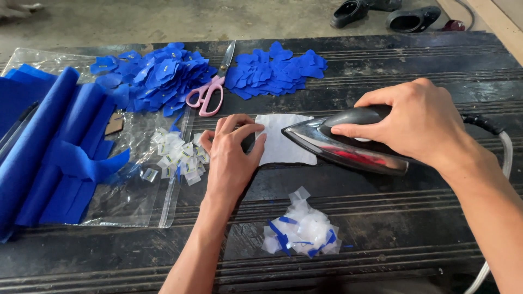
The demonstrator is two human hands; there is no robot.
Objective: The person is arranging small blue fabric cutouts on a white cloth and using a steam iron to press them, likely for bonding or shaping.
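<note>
My right hand (419, 122) grips the black handle of a chrome electric iron (348, 147), whose pointed tip rests on a white square of cloth or paper (280, 142) lying on the dark worktable (381, 218). My left hand (231, 155) lies just left of the iron, fingertips pinching the left edge of the white square. To the left of that hand sits a heap of small white cut pieces (177, 155) on a clear plastic bag (128, 201).
Two piles of blue fabric cut-outs (152, 76) (275, 68) lie at the back with pink-handled scissors (210, 90) between them. Rolled blue fabric (49, 147) fills the left side. A heap of white and blue scraps (302, 231) lies near the front. Black shoes (406, 16) stand on the floor beyond.
</note>
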